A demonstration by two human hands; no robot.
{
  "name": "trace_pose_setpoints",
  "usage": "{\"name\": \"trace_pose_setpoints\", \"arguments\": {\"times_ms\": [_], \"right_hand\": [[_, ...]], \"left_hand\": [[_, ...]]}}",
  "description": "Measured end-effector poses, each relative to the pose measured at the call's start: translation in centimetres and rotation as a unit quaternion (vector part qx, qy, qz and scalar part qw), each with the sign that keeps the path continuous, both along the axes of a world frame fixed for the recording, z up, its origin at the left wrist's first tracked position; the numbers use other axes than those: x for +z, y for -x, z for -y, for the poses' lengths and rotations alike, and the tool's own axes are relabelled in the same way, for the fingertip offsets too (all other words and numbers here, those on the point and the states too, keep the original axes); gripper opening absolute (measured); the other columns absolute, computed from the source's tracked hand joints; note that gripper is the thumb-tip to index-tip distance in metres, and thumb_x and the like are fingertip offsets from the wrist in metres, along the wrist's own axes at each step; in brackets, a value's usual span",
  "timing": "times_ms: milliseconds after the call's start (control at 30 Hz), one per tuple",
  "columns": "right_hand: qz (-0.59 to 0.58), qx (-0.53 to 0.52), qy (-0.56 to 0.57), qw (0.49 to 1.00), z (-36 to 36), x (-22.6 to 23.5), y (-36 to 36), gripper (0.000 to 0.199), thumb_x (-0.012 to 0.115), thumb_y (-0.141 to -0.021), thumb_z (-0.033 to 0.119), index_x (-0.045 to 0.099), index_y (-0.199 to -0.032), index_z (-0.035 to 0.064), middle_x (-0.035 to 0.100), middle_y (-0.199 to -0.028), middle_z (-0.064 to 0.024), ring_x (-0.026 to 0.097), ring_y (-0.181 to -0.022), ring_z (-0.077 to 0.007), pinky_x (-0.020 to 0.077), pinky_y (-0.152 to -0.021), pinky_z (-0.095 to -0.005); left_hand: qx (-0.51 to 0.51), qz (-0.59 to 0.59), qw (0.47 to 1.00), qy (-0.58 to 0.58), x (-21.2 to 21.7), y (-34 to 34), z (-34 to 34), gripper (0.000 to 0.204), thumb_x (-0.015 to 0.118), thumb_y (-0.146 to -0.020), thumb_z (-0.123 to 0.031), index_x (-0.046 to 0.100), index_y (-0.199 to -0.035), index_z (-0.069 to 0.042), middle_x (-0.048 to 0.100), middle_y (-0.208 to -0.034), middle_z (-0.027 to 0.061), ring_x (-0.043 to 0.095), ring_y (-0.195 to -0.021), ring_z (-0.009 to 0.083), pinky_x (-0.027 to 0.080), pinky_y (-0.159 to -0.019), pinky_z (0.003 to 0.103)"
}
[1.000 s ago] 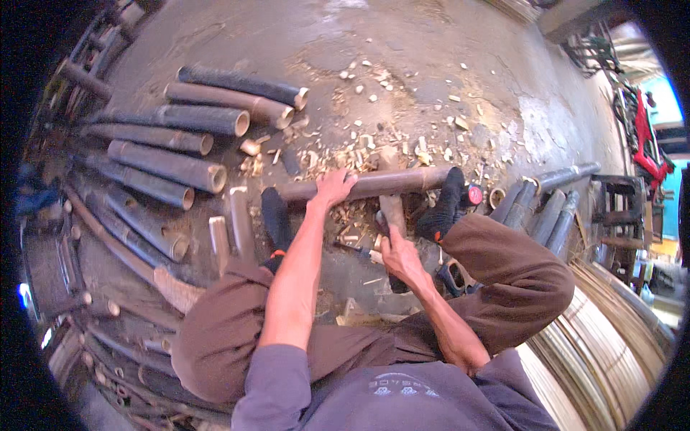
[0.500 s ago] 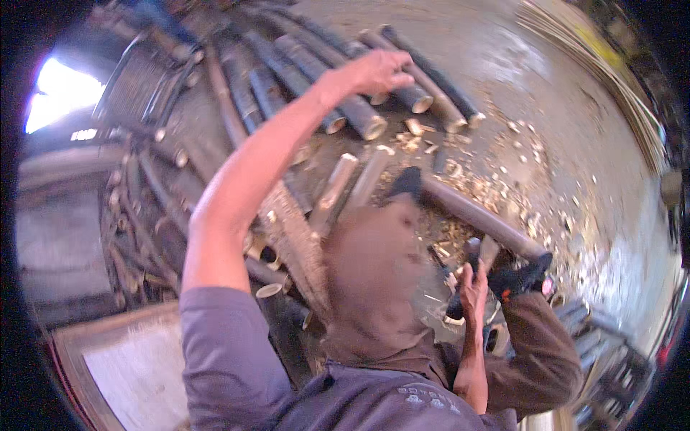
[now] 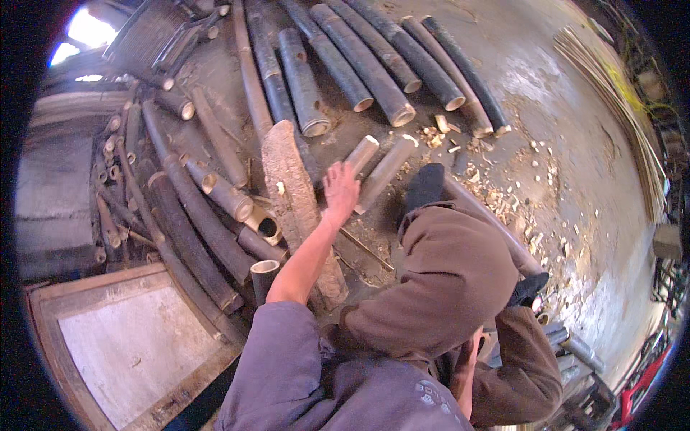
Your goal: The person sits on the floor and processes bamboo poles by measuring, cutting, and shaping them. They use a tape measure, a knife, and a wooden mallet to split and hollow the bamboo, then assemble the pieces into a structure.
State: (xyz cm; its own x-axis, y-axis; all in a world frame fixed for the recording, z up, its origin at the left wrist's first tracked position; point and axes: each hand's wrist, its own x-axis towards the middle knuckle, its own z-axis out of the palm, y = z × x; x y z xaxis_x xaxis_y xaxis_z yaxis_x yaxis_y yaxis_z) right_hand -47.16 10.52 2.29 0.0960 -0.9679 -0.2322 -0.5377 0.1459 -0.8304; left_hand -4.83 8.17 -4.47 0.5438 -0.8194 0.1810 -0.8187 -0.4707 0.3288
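The left hand [image 3: 341, 188] is reaching forward with its fingers loosely spread, holding nothing; its fingertips are hovering just beside two short pale bamboo sections [image 3: 376, 169] lying side by side on the floor at one o'clock from it. At eight o'clock from the hand a rough log block [image 3: 296, 208] is lying lengthwise, and the forearm is crossing over its near end.

The right hand [image 3: 471, 348] is mostly hiding behind the brown-trousered knee [image 3: 449, 273] at five o'clock from the left hand; only a sliver of wrist is showing, so I cannot tell whether it is gripping anything. A dark-socked foot [image 3: 425, 185] is sticking out beyond the knee, and a long bamboo pole [image 3: 496, 223] is running under the leg, most of it covered.

At twelve o'clock a row of long dark bamboo tubes [image 3: 374, 65] is lying with cut ends facing the person. At nine o'clock a tangle of darker poles [image 3: 194, 215] is piling up, blurring toward the rim. Pale wood chips [image 3: 503, 194] are scattering at three o'clock. A bundle of thin split strips [image 3: 618, 93] is curving along the upper right edge, partly cut off. At seven o'clock a flat wooden-framed panel [image 3: 129, 345] is lying, its corner cropped. No packages, labels or signs are showing clearly anywhere.
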Motion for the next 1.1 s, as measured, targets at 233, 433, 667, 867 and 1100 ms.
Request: {"name": "trace_pose_setpoints", "arguments": {"times_ms": [233,433,667,867,1100], "right_hand": [[-0.018,-0.034,-0.059,0.998,-1.5,4.6,-3.1,0.035,0.054,-0.094,0.021,0.055,-0.125,0.003,0.066,-0.106,-0.0187,0.061,-0.101,-0.0283,0.0454,-0.09,-0.0358],[0.043,-0.071,-0.05,0.995,-1.0,3.4,-3.5,0.032,0.055,-0.095,0.02,0.055,-0.12,0.0015,0.064,-0.094,-0.011,0.059,-0.079,-0.0194,0.0489,-0.073,-0.0332],[0.036,-0.12,-0.1,0.987,-0.7,-0.1,-2.1,0.058,0.055,-0.094,0.035,0.044,-0.137,-0.0011,0.056,-0.127,-0.0275,0.053,-0.122,-0.037,0.0403,-0.101,-0.0398],[0.061,-0.187,-0.125,0.972,0.4,2.0,-1.5,0.048,0.054,-0.093,0.033,0.049,-0.132,0.0041,0.063,-0.114,-0.0237,0.061,-0.108,-0.035,0.0451,-0.093,-0.0418],[0.06,-0.202,-0.123,0.97,0.4,2.2,-1.4,0.044,0.055,-0.094,0.031,0.051,-0.13,0.0059,0.065,-0.11,-0.022,0.063,-0.104,-0.0352,0.0468,-0.089,-0.0412]], "left_hand": [[0.031,-0.282,0.959,-0.004,0.3,-6.0,0.8,0.059,0.072,-0.078,-0.023,0.043,-0.122,0.001,0.062,-0.105,0.0272,0.062,-0.098,0.0411,0.05,-0.087,0.047],[-0.083,-0.714,0.662,0.212,16.4,-7.0,10.0,0.049,0.069,-0.085,-0.025,0.05,-0.124,-0.002,0.066,-0.107,0.0115,0.063,-0.099,0.025,0.05,-0.088,0.038],[-0.283,-0.495,0.817,0.082,31.9,3.5,22.0,0.049,0.075,-0.082,-0.03,0.055,-0.117,-0.003,0.065,-0.108,0.0077,0.061,-0.1,0.0186,0.049,-0.089,0.035],[-0.381,-0.528,0.759,-0.005,24.5,18.8,27.4,0.056,0.084,-0.074,-0.017,0.054,-0.118,-0.001,0.066,-0.105,0.0095,0.063,-0.095,0.018,0.052,-0.087,0.034],[-0.394,-0.562,0.727,-0.01,13.2,26.4,22.2,0.064,0.085,-0.07,-0.016,0.053,-0.123,0.001,0.067,-0.11,0.0113,0.064,-0.099,0.0171,0.053,-0.088,0.033]]}}
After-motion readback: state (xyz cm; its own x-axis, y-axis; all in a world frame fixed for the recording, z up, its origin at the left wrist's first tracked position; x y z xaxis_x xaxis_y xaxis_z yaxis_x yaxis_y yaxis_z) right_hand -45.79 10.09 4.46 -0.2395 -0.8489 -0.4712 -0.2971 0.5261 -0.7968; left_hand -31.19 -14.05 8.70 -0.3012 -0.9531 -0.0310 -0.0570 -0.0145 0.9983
